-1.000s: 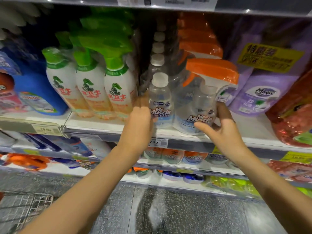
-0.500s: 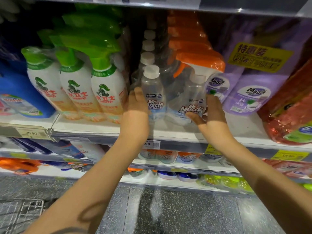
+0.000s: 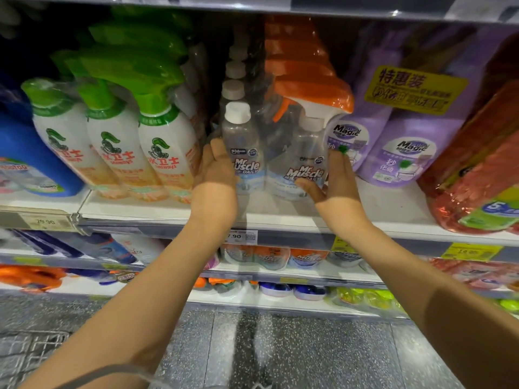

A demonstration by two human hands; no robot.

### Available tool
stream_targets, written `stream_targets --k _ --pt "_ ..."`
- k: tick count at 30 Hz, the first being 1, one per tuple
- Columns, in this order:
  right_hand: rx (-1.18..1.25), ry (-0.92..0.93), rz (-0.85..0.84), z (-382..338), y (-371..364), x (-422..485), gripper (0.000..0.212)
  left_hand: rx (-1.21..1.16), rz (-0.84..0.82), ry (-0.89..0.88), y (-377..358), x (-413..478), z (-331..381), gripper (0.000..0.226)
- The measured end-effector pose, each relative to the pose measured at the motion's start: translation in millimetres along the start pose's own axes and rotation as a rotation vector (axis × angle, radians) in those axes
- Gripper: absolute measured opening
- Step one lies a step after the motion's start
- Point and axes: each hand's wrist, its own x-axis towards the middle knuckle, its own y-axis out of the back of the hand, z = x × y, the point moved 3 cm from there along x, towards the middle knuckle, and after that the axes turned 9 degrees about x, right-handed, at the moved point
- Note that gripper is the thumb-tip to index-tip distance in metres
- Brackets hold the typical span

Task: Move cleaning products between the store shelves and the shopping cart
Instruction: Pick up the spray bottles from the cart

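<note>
A shrink-wrapped Mr Muscle twin pack, a clear white-capped refill bottle joined to an orange-trigger spray bottle, stands on the white shelf at the front of its row. My left hand lies flat against the pack's left side with straight fingers. My right hand lies against its right side, fingers straight, thumb across the lower front. A corner of the wire shopping cart shows at the bottom left.
Green-trigger spray bottles stand close on the left, purple Magic refill pouches close on the right, a red wrapped pack beyond. More Mr Muscle packs line up behind. Lower shelves hold further products above the speckled floor.
The twin pack has slid deeper onto the shelf, away from the front edge. Both hands followed it inward and their fingers have straightened along its sides.
</note>
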Motion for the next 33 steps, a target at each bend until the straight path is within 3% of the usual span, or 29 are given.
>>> stream_targets --k 3,6,7,9,13,18,24,28,33 --pt "-0.003 -0.014 -0.018 0 1 0 0.069 0.161 -0.148 -0.038 0 -11 2 0.03" --pt "-0.001 -0.063 -0.01 -4 3 -1 0.08 0.043 -0.065 -0.125 18 -31 9 0.069" --pt "-0.008 -0.086 0.022 -7 5 -4 0.085 -0.019 -0.035 -0.106 28 -36 10 0.069" --pt "-0.003 -0.071 0.129 -22 9 -13 0.086 -0.101 -0.013 -0.07 39 -43 7 0.045" --pt "0.095 0.056 0.231 -69 12 -48 0.054 -0.431 -0.009 -0.136 67 -62 2 0.029" --pt "0.42 0.173 0.006 -117 6 -88 0.038 -0.809 -0.035 0.002 107 -100 -9 0.042" --pt "0.751 0.133 -0.256 -175 -34 -125 0.052 -0.851 0.096 0.075 148 -141 -53 0.045" --pt "0.784 0.191 -0.365 -216 -80 -156 0.047 -0.85 0.253 0.185 187 -178 -101 0.044" --pt "0.78 0.253 -0.62 -281 -145 -215 0.041 -0.826 0.471 0.364 249 -240 -175 0.04"
